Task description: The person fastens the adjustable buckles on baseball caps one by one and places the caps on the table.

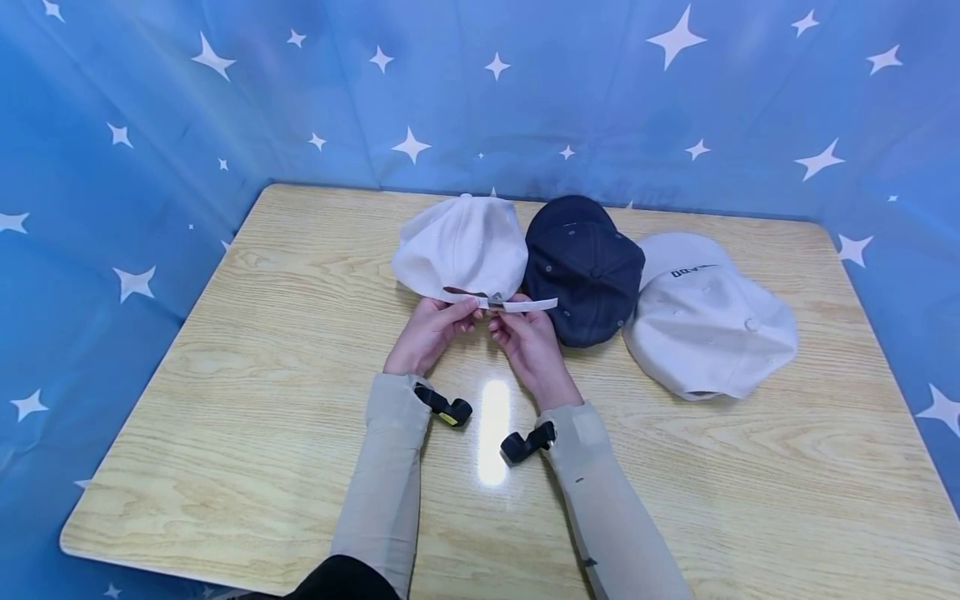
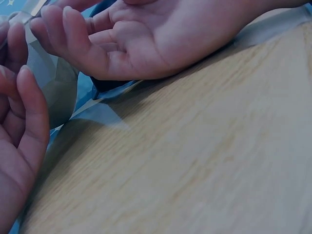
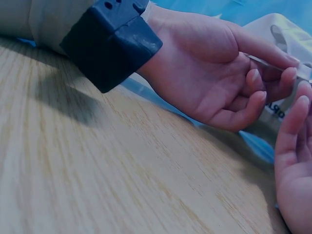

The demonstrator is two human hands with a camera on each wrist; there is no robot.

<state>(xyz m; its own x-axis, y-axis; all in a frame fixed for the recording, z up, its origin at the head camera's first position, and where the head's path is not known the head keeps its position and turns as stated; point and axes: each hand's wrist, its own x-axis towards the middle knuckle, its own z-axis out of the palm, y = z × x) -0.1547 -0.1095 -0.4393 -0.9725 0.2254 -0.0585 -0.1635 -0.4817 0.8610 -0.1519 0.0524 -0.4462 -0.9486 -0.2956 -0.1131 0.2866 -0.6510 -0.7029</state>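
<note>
A white baseball cap [image 1: 461, 242] lies at the table's back, crown up, its rear opening facing me. My left hand [image 1: 429, 329] pinches the back strap near the opening's left side, thumb on top. With thumb and fingers, my right hand [image 1: 534, 346] pinches the strap [image 1: 531, 305] by the small buckle, and the strap's loose end sticks out to the right. In the left wrist view the right hand [image 2: 141, 48] shows curled fingers. The right wrist view shows the left hand [image 3: 200, 68] with its thumb against the white strap.
Just right of the white cap sits a navy cap [image 1: 585, 279], close to my right hand. Farther right lies an off-white cap [image 1: 712, 329] with dark lettering. All rest on a wooden table [image 1: 247, 400] backed by a blue star-patterned curtain [image 1: 465, 100].
</note>
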